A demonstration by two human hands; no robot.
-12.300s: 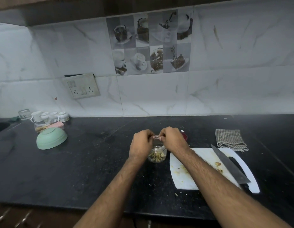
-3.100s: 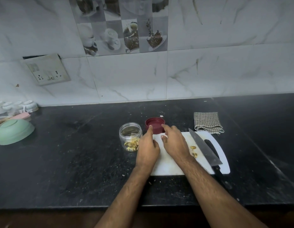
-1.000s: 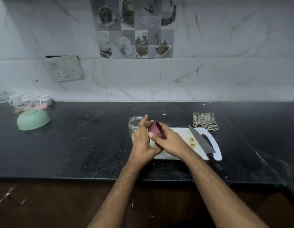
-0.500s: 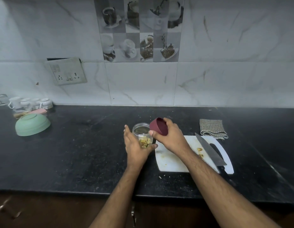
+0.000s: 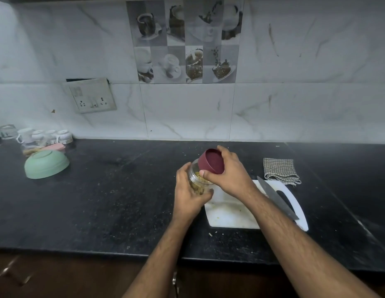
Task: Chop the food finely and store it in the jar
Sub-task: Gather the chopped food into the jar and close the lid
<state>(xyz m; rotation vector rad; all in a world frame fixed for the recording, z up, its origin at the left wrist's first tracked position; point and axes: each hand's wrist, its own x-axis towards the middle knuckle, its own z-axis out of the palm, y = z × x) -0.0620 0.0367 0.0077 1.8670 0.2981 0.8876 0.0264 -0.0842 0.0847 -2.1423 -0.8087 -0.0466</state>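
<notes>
My left hand [image 5: 188, 195] grips a small clear jar [image 5: 198, 179] with chopped yellowish food inside, tilted toward the right. Fingers and thumb of my right hand [image 5: 229, 174] curl around the maroon lid [image 5: 211, 161], which sits tilted at the jar's mouth. The jar is held just above the left end of the white chopping board [image 5: 232, 214]. A knife [image 5: 277, 201] lies across the board's right side. My right hand hides part of the jar's mouth.
A checked cloth [image 5: 280, 171] lies behind the board on the black counter [image 5: 101, 201]. An upturned green bowl [image 5: 46, 164] and several white cups [image 5: 45, 136] stand at the far left. Crumbs are scattered near the counter's front edge.
My left hand has closed around the jar and tilted it. My right hand has brought the maroon lid from beside the jar to its mouth.
</notes>
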